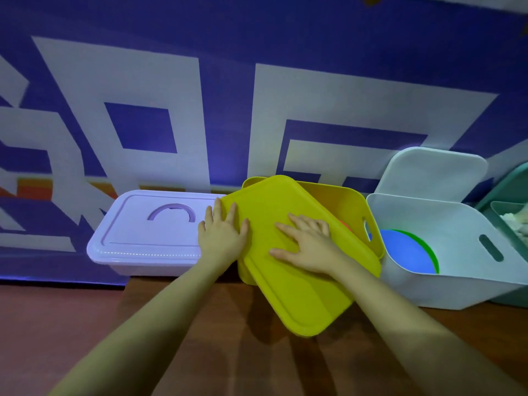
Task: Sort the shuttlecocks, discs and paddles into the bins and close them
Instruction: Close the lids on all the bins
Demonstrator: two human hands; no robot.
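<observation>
A blue wall (228, 67) with big pale block shapes stands behind a brown wood-grain counter (85, 324). Along the counter's far edge sit smooth plastic bins with rounded corners. At 9 o'clock of the hands is a lilac bin (137, 247), its lid seated and showing an arched handle recess. In the middle, the yellow bin (348, 212) has a slot handle in its side wall. Its flat yellow lid (285, 281), with a raised rim, lies skewed across the opening, its near corner overhanging the counter toward 6 o'clock. The left hand (224, 238) lies flat with fingers straight on the lid's left edge; the right hand (307, 247) presses on top with fingers spread, so neither grip closes round anything. At 3 o'clock a white bin (457, 287) stands open, its lid (434, 170) leaning on the wall, with a blue disc (405, 255) over a green one inside. A teal bin (511, 201) is cut off at the right edge. The counter near the arms is bare wood.
</observation>
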